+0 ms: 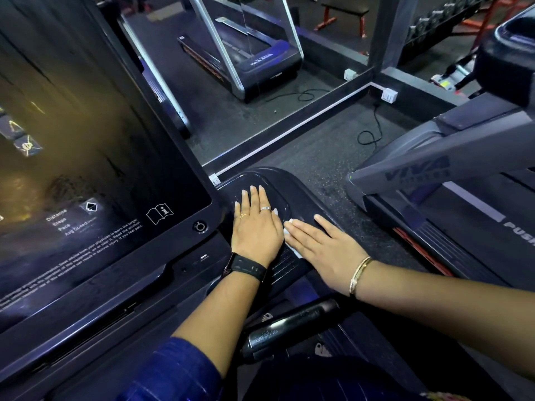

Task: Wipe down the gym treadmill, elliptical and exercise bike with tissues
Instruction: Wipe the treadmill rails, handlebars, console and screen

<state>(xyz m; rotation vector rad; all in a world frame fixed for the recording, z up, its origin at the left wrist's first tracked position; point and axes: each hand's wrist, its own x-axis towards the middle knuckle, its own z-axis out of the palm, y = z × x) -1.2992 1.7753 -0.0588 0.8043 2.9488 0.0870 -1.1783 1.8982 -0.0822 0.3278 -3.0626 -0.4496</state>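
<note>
Lying flat with straight fingers, the left hand (pixel 256 227) rests palm-down on the glossy black moulded side tray (pixel 292 185) of a treadmill console and grips nothing. Just to its right, the right hand (pixel 321 244) is spread flat too, fingers straight, pressing a small white tissue (pixel 289 225) against the same tray. The palm and fingers cover most of the tissue, and only white scraps show along the edge facing the left hand. A black wrist band (pixel 247 267) sits on the left wrist and a thin gold bracelet (pixel 359 274) on the right. To the left of the left hand stands the large dark glossy console screen (pixel 86 169) with white lettering. Below both forearms, nearer the person, runs a shiny black handlebar (pixel 289 325). Well to the right of the right hand, across a strip of speckled floor, stands a grey neighbouring treadmill (pixel 434 157).
</note>
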